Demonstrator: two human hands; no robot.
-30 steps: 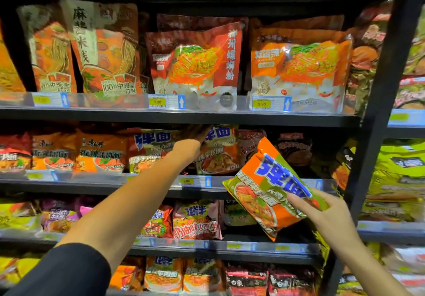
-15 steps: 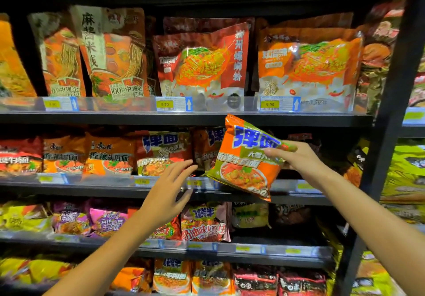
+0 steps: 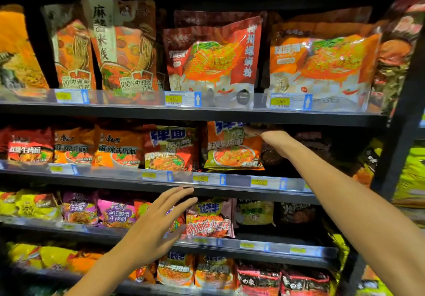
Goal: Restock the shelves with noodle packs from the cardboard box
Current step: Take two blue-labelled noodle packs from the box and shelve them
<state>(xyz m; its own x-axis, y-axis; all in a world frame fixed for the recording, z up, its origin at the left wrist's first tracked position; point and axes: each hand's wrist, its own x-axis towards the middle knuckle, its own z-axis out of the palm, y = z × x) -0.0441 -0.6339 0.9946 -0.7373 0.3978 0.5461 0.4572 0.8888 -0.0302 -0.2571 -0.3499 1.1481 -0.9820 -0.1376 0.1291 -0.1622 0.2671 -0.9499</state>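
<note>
Setting: dark shop shelving (image 3: 207,117) stocked with rows of bright noodle packs behind clear rails carrying yellow price tags (image 3: 173,99).
Right hand (image 3: 268,134): reaches deep into the second shelf; the fingers curl over the top right corner of the orange noodle pack (image 3: 232,148), gripping it.
Change, right hand: half a second ago it held this pack tilted in the air in front of the shelf edge; now the arm is stretched further in.
Orange noodle pack: stands upright on the second shelf behind the rail, just beside the red pack (image 3: 170,148) to its left, its top hidden under the shelf above.
Left hand (image 3: 154,229): hangs free in front of the third shelf, fingers spread and straight, holding nothing.
Change, left hand: it was higher before, near the second shelf's rail, and has dropped lower and back.
Surroundings: large pouches (image 3: 213,59) fill the top shelf; purple and yellow packs (image 3: 115,213) line the third.
</note>
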